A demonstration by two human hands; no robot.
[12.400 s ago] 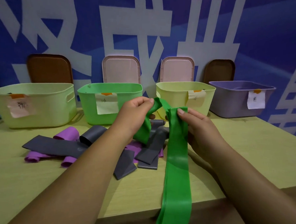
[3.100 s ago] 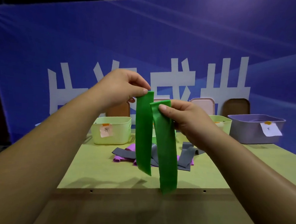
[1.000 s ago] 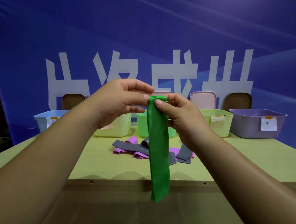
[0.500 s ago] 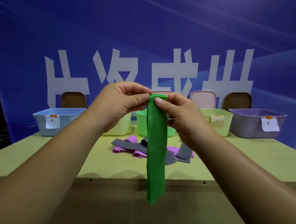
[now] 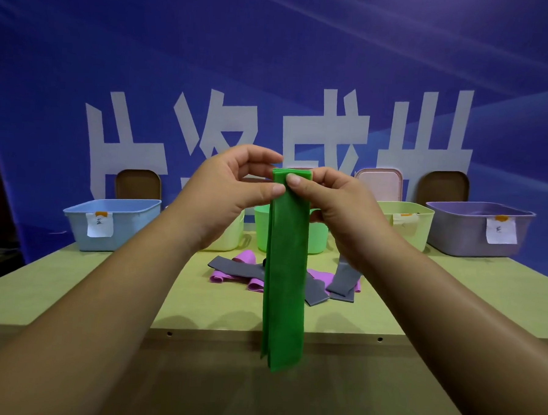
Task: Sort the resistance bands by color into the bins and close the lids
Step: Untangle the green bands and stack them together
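I see left hand [image 5: 232, 186] and right hand [image 5: 333, 204] pinching the folded green elastic band [image 5: 285, 271], not yet binned. Flat grey bands [image 5: 234, 266] and curled purple bands [image 5: 248, 256] left on table; plastic lids [image 5: 378, 184] off.

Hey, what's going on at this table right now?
A person holds a folded green resistance band up by its top edge, pinched between the left hand and right hand. It hangs in front of the green plastic bin, not yet inside. On the yellow-green table, grey bands and purple bands lie heaped, unsorted.
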